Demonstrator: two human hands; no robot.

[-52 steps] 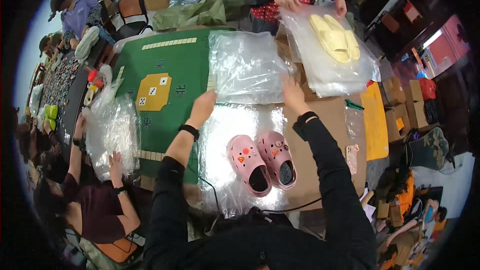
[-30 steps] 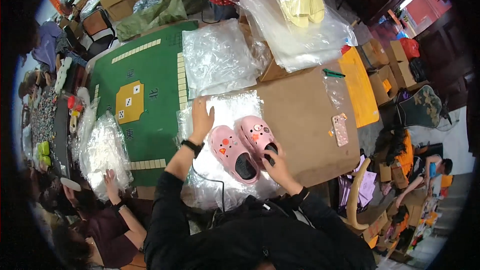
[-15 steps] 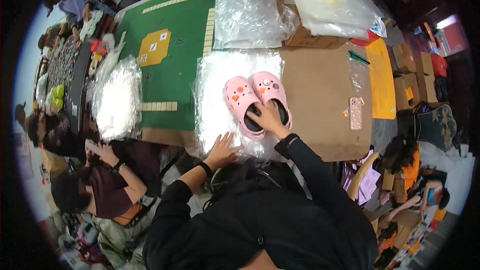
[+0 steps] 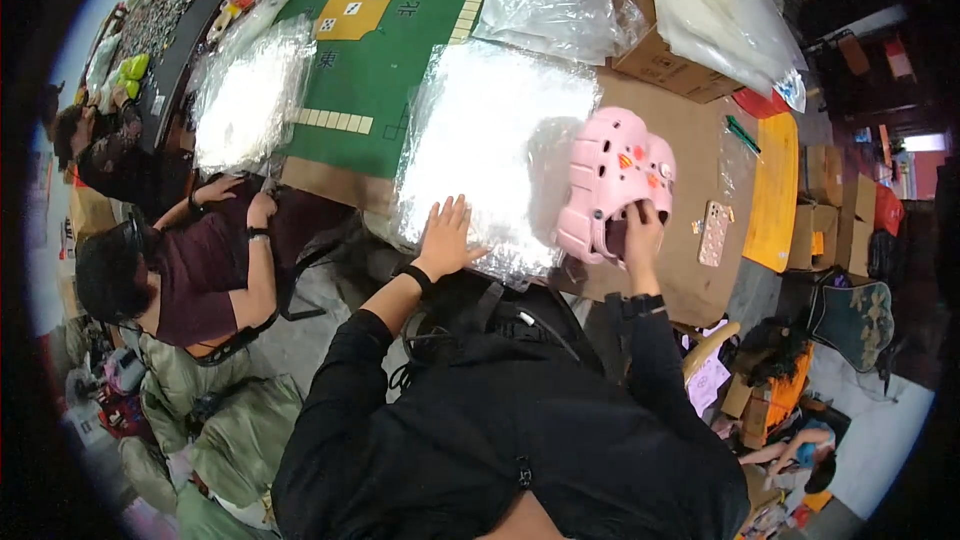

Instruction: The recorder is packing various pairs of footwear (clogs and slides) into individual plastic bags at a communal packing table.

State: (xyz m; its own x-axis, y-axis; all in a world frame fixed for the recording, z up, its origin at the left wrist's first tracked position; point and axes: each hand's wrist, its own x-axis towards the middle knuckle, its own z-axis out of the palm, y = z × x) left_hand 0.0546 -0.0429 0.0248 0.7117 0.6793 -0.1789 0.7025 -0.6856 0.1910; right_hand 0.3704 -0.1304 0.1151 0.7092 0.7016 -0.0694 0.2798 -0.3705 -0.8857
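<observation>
A pair of pink clogs (image 4: 612, 168) with small charms on the uppers is gripped at the foot openings by my right hand (image 4: 643, 232), its fingers reaching inside. The pair is tilted and held over the right edge of a stack of clear plastic bags (image 4: 505, 155), where a shadow falls on the shiny film. Flat on the near left part of that stack lies my left hand (image 4: 446, 239), fingers stretched out and holding nothing. Whether the clogs touch the board beneath them I cannot tell.
Another clear bag pile (image 4: 252, 105) lies left on the green mat (image 4: 360, 70). Folded plastic (image 4: 548, 0) and a cardboard box (image 4: 672, 73) stand at the back. A pink phone case (image 4: 713, 233) lies at the right. A seated person (image 4: 215, 280) is close on my left.
My right hand has lifted the clogs off the middle of the bag stack and carried them right, tilting them. My left hand stays on the bags. The view has shifted; the co-worker's hands have moved.
</observation>
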